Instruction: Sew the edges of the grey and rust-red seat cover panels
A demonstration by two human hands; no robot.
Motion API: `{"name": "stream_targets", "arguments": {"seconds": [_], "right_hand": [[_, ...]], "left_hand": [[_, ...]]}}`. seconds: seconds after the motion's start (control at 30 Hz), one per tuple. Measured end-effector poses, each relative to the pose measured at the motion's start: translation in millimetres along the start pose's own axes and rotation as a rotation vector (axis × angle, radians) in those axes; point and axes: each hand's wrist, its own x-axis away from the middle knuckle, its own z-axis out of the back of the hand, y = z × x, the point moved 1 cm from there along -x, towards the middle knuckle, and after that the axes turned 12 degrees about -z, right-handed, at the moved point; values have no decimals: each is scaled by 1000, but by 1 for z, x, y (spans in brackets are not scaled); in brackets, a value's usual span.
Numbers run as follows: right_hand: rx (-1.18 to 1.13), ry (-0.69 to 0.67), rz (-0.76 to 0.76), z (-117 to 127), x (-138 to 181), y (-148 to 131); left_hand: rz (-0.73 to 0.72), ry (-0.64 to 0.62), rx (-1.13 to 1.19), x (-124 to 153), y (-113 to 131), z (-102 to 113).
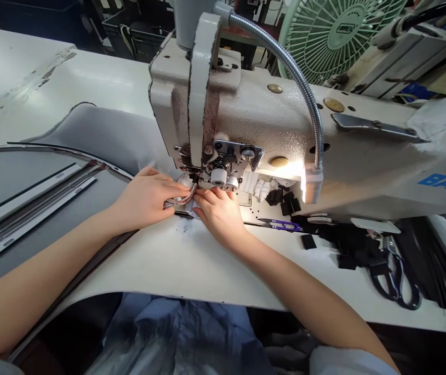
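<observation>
A grey fabric panel [125,125] with dark-edged seams and pale strips [31,198] spreads over the left of the table, its gathered edge running under the sewing machine's head [191,104]. My left hand [145,200] is closed on that bunched edge, just left of the needle area. Close beside it, my right hand [223,213] grips the fabric edge with thumb and fingers, right below the machine's presser area. The needle and the exact stitching spot are hidden behind my fingers and the machine head.
Purple-handled thread snips [283,225] lie by the machine bed, near black fabric pieces [358,245]. Large dark-handled scissors [397,281] rest farther right. A lit gooseneck lamp [312,182] hangs over the bed. Behind the machine stands a green fan [336,36].
</observation>
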Motion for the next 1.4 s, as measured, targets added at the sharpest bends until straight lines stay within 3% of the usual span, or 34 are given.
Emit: {"name": "stream_targets", "arguments": {"seconds": [0.13,0.4,0.87,1.2,1.4], "right_hand": [[13,5,-48,0,-1,-2],[2,64,13,4,3,-1],[-19,39,6,3,2,0],[-18,50,-26,10,7,2],[-130,56,-112,11,12,13]], "left_hand": [[-45,-16,-28,-1,5,0],[-60,-10,-23,0,3,-3],[-90,-11,-23,0,6,-5],[-157,-158,-100,-7,21,7],[-185,-84,-190,-2,17,-4]]}}
